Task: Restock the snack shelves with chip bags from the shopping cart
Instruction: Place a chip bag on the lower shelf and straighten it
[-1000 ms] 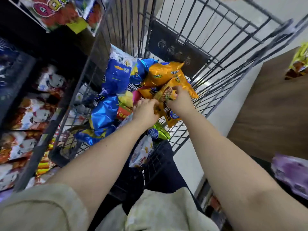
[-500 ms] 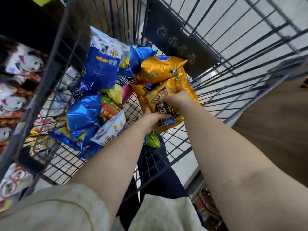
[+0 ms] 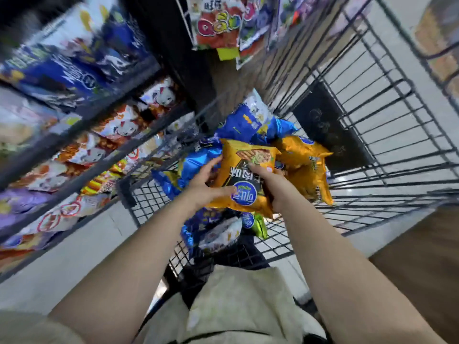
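An orange chip bag (image 3: 244,170) with a blue round logo is held above the black wire shopping cart (image 3: 372,135). My left hand (image 3: 207,183) grips its left edge, thumb across the front. My right hand (image 3: 275,184) grips its right side, fingers curled over the top face. More orange bags (image 3: 308,165) and blue bags (image 3: 244,122) lie in the cart behind and below. The snack shelves (image 3: 82,150) stand to the left, stocked with blue, red-and-white and purple bags.
Hanging candy packets (image 3: 218,23) sit on a rack above the cart's far end. A white and a green bag (image 3: 223,234) lie at the cart's near end. Pale floor shows through the cart wires; a wooden surface (image 3: 422,256) lies at right.
Both hands have lifted one orange bag out of the pile and toward me. The view has swung left and up, bringing the shelves into sight.
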A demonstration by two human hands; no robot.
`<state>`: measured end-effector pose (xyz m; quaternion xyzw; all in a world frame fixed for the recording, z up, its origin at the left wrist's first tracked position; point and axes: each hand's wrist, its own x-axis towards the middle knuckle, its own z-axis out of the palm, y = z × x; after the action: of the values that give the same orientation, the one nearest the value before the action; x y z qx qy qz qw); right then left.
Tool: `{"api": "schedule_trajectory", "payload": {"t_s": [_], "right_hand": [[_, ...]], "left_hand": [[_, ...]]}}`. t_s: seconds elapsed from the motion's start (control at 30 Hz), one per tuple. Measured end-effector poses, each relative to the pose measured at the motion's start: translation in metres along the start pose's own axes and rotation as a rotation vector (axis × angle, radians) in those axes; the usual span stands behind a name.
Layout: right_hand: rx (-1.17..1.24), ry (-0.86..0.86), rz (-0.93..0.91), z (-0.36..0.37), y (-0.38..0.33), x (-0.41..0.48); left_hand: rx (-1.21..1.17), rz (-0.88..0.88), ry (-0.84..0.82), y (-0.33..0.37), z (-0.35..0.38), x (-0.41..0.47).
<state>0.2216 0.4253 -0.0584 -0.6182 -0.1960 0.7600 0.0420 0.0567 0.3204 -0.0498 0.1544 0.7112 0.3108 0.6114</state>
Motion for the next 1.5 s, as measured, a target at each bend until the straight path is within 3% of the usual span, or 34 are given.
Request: {"api": "schedule_trajectory", "payload": {"t_s": [0.13, 0.3, 0.43, 0.63, 0.8, 1.0, 1.17, 1.27, 1.4, 1.5], "right_hand": [[-0.172, -0.152, -0.085, 0.067, -0.002, -0.027], [-0.434, -0.368, -0.164, 0.146, 0.023, -0.059], [-0.581, -0.533, -0.271, 0.201, 0.058, -0.087], [-0.378, -0.709, -0.248, 0.288, 0.111, -0.138], [-0.479, -0.674, -0.156, 0.348, 0.184, -0.173], [-0.237, -0.675, -0.089, 0.397, 0.293, -0.205], [-0.126, -0.654, -0.066, 0.443, 0.367, -0.223], [-0.145, -0.68, -0.09, 0.468, 0.409, -0.231], [-0.233, -0.815, -0.115, 0.484, 0.454, -0.239], [-0.343, -0.898, -0.036, 0.489, 0.463, -0.235]], "left_hand": [[-0.089, -0.009, 0.174, -0.003, -0.06, -0.048], [-0.354, -0.133, 0.131, -0.038, -0.116, -0.115], [-0.464, 0.013, 0.192, -0.081, -0.15, -0.174], [-0.442, 0.154, 0.264, -0.157, -0.215, -0.276], [-0.459, 0.174, 0.22, -0.212, -0.267, -0.362], [-0.987, 0.423, 0.301, -0.308, -0.311, -0.437], [-1.281, 0.644, 0.399, -0.368, -0.292, -0.458], [-1.318, 0.614, 0.542, -0.378, -0.275, -0.463], [-1.583, 0.568, 0.862, -0.392, -0.289, -0.473], [-1.538, 0.573, 0.957, -0.414, -0.31, -0.491]]}}
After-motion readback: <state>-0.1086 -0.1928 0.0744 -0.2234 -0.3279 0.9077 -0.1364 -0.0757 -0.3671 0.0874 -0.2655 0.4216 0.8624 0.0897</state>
